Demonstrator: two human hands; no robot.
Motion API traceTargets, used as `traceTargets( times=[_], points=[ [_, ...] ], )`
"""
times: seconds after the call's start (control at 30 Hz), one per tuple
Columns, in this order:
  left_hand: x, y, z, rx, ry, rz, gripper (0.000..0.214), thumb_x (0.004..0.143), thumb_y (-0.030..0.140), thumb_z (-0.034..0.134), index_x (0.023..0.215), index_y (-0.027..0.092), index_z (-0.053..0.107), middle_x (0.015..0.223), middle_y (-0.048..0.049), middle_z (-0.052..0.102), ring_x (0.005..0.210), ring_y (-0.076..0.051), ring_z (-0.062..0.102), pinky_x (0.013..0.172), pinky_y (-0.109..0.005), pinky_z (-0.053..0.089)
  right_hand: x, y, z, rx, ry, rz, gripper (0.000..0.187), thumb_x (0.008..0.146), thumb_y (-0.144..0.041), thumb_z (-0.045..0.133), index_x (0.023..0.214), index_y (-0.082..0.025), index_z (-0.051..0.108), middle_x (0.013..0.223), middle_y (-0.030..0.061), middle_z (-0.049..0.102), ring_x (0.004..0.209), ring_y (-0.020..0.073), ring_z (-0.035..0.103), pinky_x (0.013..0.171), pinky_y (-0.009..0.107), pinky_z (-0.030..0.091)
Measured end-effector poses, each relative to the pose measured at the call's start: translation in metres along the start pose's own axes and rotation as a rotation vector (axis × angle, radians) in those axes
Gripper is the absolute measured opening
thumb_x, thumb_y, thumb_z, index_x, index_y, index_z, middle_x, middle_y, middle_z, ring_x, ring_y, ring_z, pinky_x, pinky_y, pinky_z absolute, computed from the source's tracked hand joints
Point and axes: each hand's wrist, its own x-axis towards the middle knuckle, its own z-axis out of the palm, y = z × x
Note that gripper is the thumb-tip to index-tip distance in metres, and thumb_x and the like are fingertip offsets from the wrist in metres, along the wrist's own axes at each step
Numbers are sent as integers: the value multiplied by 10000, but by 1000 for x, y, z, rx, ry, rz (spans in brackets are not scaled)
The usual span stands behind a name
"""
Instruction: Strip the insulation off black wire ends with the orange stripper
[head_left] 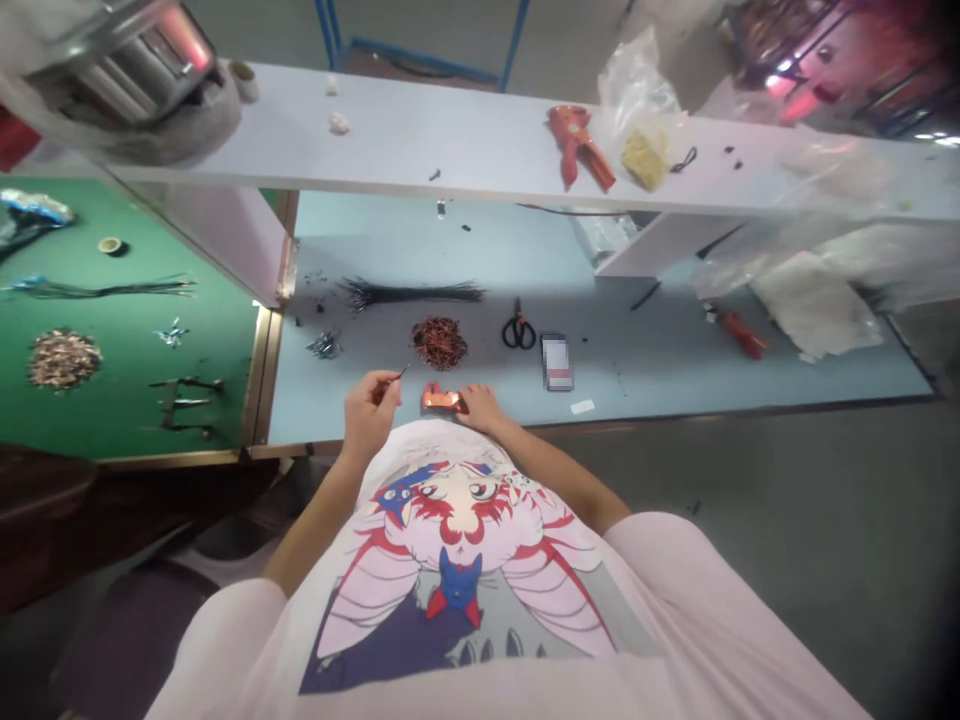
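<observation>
My left hand (369, 408) is raised just above the near edge of the pale blue table (660, 360), fingers pinched on a thin dark wire (397, 375) that sticks out to the right. My right hand (480, 407) rests on the table edge, closed on a small red-handled plier tool (441, 400). Just beyond both hands lies a pile of small copper-coloured parts (439, 342). A bundle of thin black wires (409, 293) lies farther back.
Black scissors (518, 328) and a phone (557, 362) lie right of the pile. A red tool (742, 333) sits at right. The white shelf (465, 150) carries an orange tool (581, 145) and plastic bags. A green mat table (127, 330) at left holds wires, pliers, another parts pile.
</observation>
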Motion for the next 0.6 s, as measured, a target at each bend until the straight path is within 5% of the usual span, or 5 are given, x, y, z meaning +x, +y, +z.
traceTargets(
  times=[0.13,0.23,0.37,0.6],
  points=[
    [2,17,-5,-114,98,31,199,821,339,560,882,154,605,629,15,597,589,-87,577,601,-202,467,-7,-20,-24,231,-59,-32,358,811,-247,478,1098,-68,594,992,147,674,880,243,618,774,343,476],
    [-2,23,-11,-144,130,71,192,832,333,572,892,158,623,692,-2,631,656,-94,608,668,-219,492,-28,-43,-47,510,-111,-107,429,802,-176,375,1197,-104,529,1046,114,673,901,205,642,801,327,507],
    [-8,27,-12,-99,146,161,165,833,314,604,898,178,673,808,-24,657,738,-104,611,682,-231,487,-60,-75,-79,1305,-346,-203,429,754,-234,491,1169,-131,527,1044,117,655,925,226,643,906,444,490],
    [-11,40,-13,26,272,405,84,819,226,640,872,209,703,835,-20,666,840,-129,602,776,-293,493,-88,-95,-102,1436,-606,-174,424,781,-414,661,1085,-136,558,876,61,630,798,196,659,753,368,544]
  ],
)
